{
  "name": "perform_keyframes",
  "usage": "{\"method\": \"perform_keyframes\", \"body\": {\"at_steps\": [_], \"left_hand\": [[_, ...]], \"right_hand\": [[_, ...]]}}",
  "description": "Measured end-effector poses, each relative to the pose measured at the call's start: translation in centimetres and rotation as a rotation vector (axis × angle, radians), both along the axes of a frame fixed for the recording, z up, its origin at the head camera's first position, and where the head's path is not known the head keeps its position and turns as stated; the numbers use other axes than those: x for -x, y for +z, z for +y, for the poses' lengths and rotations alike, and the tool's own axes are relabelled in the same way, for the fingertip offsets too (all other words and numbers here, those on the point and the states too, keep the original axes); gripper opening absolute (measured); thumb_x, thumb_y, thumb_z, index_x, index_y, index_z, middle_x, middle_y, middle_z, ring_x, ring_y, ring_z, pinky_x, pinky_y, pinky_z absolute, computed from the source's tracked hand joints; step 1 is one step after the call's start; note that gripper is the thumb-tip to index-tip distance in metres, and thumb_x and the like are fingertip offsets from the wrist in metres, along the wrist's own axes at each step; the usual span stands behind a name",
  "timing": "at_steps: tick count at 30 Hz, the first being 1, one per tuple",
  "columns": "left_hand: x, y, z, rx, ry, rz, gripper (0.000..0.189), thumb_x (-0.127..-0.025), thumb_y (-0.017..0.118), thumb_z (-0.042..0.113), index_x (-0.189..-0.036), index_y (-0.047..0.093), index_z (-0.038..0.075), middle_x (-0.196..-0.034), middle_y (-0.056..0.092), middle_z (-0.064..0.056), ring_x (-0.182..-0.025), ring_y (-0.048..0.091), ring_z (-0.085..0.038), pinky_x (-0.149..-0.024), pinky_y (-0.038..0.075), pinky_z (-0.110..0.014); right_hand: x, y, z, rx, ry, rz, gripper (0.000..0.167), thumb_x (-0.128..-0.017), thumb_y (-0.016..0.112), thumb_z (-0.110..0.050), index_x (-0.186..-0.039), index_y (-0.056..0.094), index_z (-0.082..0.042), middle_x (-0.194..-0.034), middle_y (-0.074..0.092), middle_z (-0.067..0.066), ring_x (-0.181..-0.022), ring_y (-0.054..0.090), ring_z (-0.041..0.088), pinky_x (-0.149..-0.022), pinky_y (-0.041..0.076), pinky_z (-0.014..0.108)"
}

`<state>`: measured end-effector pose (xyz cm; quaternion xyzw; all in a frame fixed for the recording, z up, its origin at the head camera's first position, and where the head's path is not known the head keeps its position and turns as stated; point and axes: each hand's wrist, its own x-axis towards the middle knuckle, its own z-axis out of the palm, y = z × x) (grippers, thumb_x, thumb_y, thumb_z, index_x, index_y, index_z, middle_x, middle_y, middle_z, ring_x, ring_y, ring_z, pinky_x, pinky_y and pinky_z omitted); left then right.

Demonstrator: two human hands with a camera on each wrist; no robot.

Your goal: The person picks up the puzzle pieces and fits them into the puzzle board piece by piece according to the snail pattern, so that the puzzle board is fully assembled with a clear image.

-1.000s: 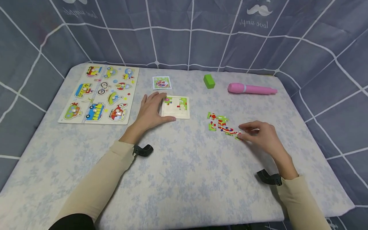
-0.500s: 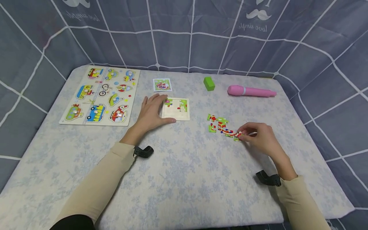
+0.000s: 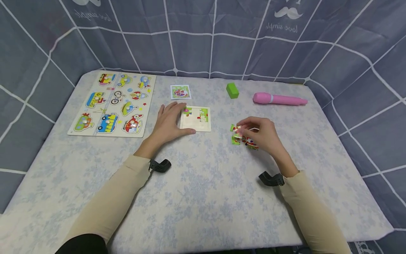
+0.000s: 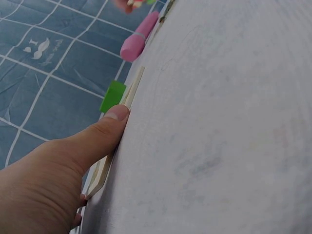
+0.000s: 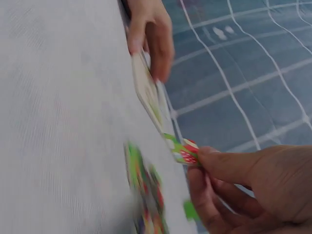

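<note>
My left hand (image 3: 168, 123) holds the small square wooden puzzle tray (image 3: 191, 122) by its edges, thumb along the near side and fingers at the far left corner. A few green and red pieces lie in the tray's upper part; the rest shows bare wood. In the left wrist view the thumb (image 4: 105, 129) presses the tray's edge. My right hand (image 3: 261, 135) pinches a green, red and white jigsaw piece (image 5: 186, 152) between thumb and fingers, raised over several loose jigsaw pieces (image 3: 251, 144). The hand covers part of that pile in the head view.
A large peg puzzle board (image 3: 111, 104) with vehicle pictures lies at the left. Behind the tray is a small picture card (image 3: 180, 92). A green block (image 3: 232, 90) and a pink wand-shaped thing (image 3: 279, 99) lie toward the back right. Grid-patterned cloth walls (image 3: 190, 53) enclose the table.
My right hand has picked up a jigsaw piece from the pile's right end and carried it left over the other pieces. The left hand stays at the tray.
</note>
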<state>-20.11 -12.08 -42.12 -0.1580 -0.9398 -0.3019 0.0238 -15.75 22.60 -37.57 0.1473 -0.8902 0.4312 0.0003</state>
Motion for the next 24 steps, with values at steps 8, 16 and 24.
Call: {"method": "perform_keyframes", "body": {"at_steps": [8, 16, 24], "left_hand": [[-0.1, 0.0, -0.2, -0.002, 0.006, 0.005, 0.11, -0.074, 0.093, 0.053, -0.161, 0.042, 0.011, -0.165, 0.045, -0.009, -0.16, 0.025, -0.032, -0.134, 0.0, -0.057], [-0.2, -0.2, 0.0, -0.011, 0.001, 0.005, 0.108, -0.075, 0.092, 0.054, -0.16, 0.042, 0.011, -0.164, 0.046, -0.01, -0.16, 0.026, -0.033, -0.134, 0.0, -0.057], [-0.1, -0.1, -0.1, 0.007, -0.007, 0.01, 0.11, -0.074, 0.092, 0.056, -0.161, 0.041, 0.011, -0.166, 0.044, -0.009, -0.161, 0.025, -0.032, -0.134, 0.0, -0.057]], "right_hand": [[3.3, -0.8, -6.7, 0.049, 0.022, 0.035, 0.014, -0.094, 0.079, -0.008, -0.108, 0.08, -0.005, -0.098, 0.079, 0.012, -0.09, 0.073, 0.022, -0.082, 0.063, 0.033], [5.0, -1.7, -10.3, -0.013, 0.025, 0.044, 0.013, -0.092, 0.082, -0.008, -0.104, 0.08, -0.004, -0.091, 0.078, 0.011, -0.083, 0.074, 0.022, -0.08, 0.063, 0.035], [4.8, -2.3, -11.0, -0.109, 0.083, 0.117, 0.011, -0.091, 0.083, -0.01, -0.1, 0.08, -0.004, -0.092, 0.076, 0.01, -0.082, 0.072, 0.021, -0.075, 0.06, 0.033]]}}
